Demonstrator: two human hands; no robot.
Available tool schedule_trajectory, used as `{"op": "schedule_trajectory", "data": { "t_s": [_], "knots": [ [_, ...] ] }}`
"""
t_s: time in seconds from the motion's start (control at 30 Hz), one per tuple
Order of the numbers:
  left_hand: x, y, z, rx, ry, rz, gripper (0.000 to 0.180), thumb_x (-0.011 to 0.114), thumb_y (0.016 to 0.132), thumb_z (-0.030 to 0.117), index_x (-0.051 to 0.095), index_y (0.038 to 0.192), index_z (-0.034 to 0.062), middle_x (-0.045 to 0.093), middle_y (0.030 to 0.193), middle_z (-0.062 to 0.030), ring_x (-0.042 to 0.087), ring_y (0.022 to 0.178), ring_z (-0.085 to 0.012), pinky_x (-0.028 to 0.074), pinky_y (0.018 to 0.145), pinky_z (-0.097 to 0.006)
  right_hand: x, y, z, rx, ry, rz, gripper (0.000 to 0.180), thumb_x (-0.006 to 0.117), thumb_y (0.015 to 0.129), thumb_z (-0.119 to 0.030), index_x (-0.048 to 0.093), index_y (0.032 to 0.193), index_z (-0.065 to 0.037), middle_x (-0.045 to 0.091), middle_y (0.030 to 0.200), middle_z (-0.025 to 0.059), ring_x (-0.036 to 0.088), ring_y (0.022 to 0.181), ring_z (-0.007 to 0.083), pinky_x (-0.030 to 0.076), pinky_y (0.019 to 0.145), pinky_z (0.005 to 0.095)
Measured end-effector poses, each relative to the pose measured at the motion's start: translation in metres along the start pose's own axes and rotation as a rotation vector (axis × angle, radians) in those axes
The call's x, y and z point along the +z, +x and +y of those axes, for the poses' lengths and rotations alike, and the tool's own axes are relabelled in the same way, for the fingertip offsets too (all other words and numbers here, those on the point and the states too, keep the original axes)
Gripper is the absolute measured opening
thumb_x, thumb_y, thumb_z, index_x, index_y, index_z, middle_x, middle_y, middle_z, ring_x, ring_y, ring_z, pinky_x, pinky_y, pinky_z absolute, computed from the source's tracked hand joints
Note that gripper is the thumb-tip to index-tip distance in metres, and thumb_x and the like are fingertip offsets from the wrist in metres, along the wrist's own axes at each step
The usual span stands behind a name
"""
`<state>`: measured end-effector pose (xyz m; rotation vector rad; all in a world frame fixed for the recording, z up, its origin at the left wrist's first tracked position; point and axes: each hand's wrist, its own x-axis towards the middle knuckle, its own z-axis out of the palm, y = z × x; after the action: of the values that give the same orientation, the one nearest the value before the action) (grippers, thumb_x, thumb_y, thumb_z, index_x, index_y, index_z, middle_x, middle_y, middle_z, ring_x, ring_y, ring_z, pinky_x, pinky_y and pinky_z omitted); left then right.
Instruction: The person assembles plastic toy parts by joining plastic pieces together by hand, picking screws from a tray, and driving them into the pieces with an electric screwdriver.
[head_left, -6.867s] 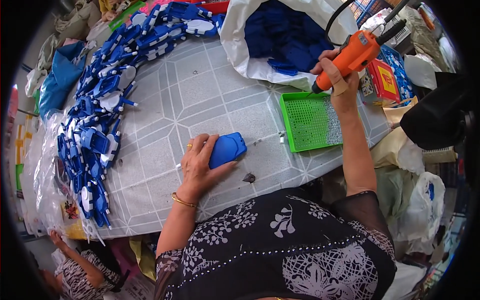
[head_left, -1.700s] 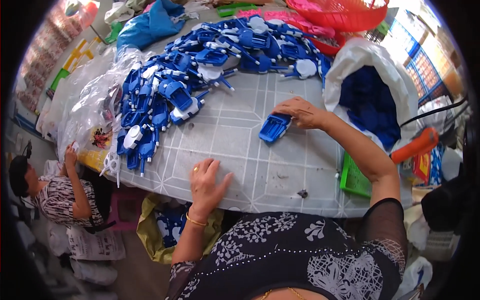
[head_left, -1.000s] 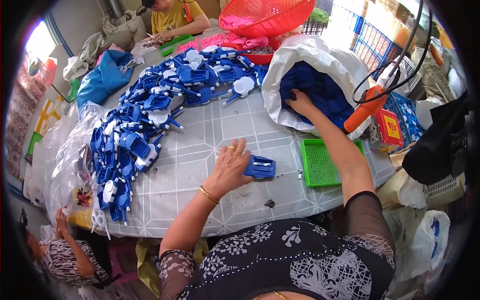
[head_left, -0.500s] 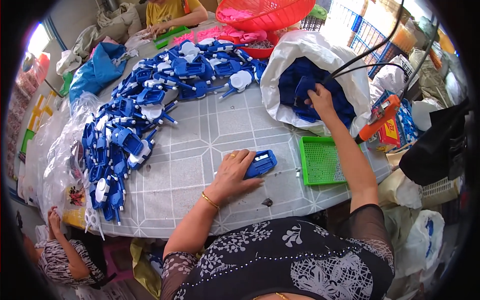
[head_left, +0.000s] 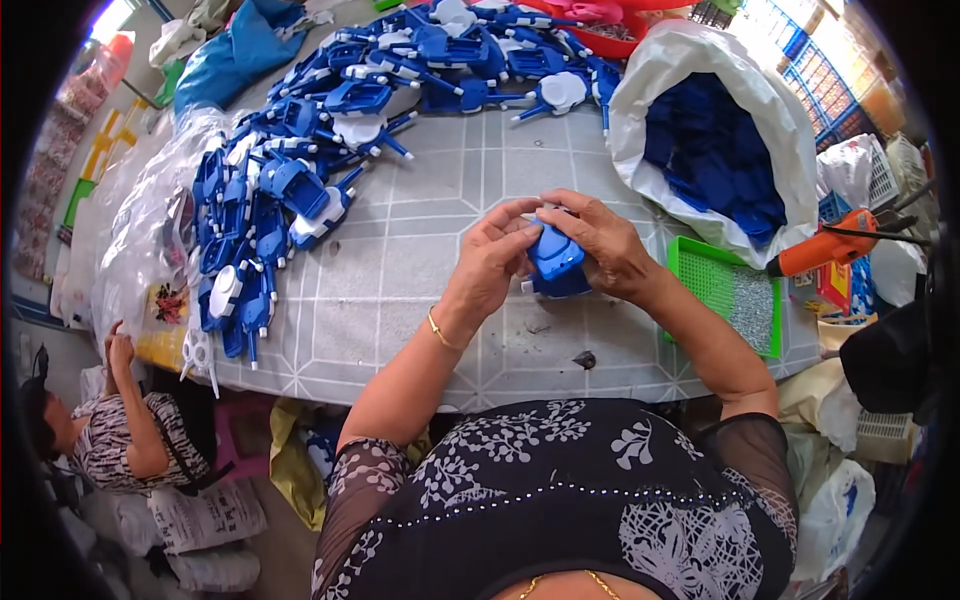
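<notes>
The room is crowded: mesh-sided crates (head_left: 815,90) stand past the far right of the table (head_left: 400,210), and another person (head_left: 155,440) sits off its near left corner. A grey line-patterned cover dresses the table. Along the far edge and down the left side curves a heap of blue-and-white plastic assemblies (head_left: 300,190). At the far right corner an open white sack (head_left: 632,120) holds loose dark-blue pieces (head_left: 710,140). By the right edge sits a green mesh tray (head_left: 703,275) with small metallic bits, probably screws, at one side; an orange electric screwdriver (head_left: 825,243) hangs just beyond it. White scissors (head_left: 205,362) reach past the near left corner.

Toward the near edge, right of the middle, the left hand (head_left: 495,255) and right hand (head_left: 610,245) share a blue plastic casing (head_left: 558,252). Both pinch its far end between thumb and curled fingers; whether it touches the table I cannot tell. Two layers show, so the step looks like mating two halves; the next move calls for aligned rims and even pressure. Nearer the edge lies a dark scrap (head_left: 584,359).
</notes>
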<state>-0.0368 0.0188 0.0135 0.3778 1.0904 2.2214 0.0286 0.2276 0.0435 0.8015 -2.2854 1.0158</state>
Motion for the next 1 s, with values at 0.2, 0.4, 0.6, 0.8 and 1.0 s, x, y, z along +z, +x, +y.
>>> {"op": "schedule_trajectory", "data": {
  "t_s": [0.2,0.4,0.6,0.8,1.0],
  "knots": [
    [0.006,-0.005,0.002,0.145,0.078,0.187,0.049,0.076,0.094,0.000,0.054,0.138,-0.0053,0.070,0.091,-0.0068,0.068,0.068,-0.0127,0.059,0.063,-0.026,-0.004,-0.001,-0.032,0.252,-0.010,-0.017,0.051,0.072,0.090,-0.006,0.060,0.140,-0.004,0.058,0.144,0.0214,0.059,0.131,0.0409,0.050,0.108,0.0449],
    [0.009,-0.008,-0.006,0.180,0.086,0.123,0.043,0.073,0.097,-0.001,0.054,0.135,-0.0043,0.072,0.095,-0.0097,0.071,0.073,-0.0148,0.059,0.064,-0.025,-0.005,-0.008,-0.019,0.270,-0.141,-0.066,0.053,0.083,0.086,-0.019,0.065,0.134,-0.004,0.063,0.138,0.0207,0.062,0.125,0.0413,0.050,0.108,0.0465],
    [0.002,-0.006,-0.007,0.550,1.403,-0.073,0.092,0.094,0.068,0.051,0.060,0.136,0.0004,0.066,0.128,-0.0187,0.061,0.122,-0.0373,0.048,0.102,-0.047,-0.044,-0.031,-0.005,0.312,-0.161,-0.115,0.058,0.083,0.085,-0.017,0.063,0.139,-0.006,0.065,0.139,0.0167,0.062,0.129,0.0372,0.047,0.111,0.0454],
    [-0.001,-0.003,-0.019,0.455,1.566,-0.256,0.083,0.093,0.068,0.046,0.063,0.131,0.0015,0.063,0.123,-0.0162,0.060,0.115,-0.0366,0.047,0.100,-0.045,-0.042,-0.060,-0.003,0.222,-0.272,-0.282,0.061,0.085,0.081,-0.018,0.064,0.138,-0.009,0.066,0.139,0.0127,0.061,0.126,0.0332,0.046,0.109,0.0446],
    [-0.003,-0.003,-0.021,0.486,1.522,-0.258,0.077,0.091,0.069,0.038,0.063,0.130,0.0005,0.063,0.118,-0.0158,0.061,0.110,-0.0368,0.051,0.095,-0.045,-0.037,-0.062,0.004,0.173,-0.263,-0.304,0.059,0.085,0.080,-0.019,0.067,0.135,-0.010,0.066,0.140,0.0107,0.061,0.125,0.0338,0.047,0.108,0.0454]
  ]
}}
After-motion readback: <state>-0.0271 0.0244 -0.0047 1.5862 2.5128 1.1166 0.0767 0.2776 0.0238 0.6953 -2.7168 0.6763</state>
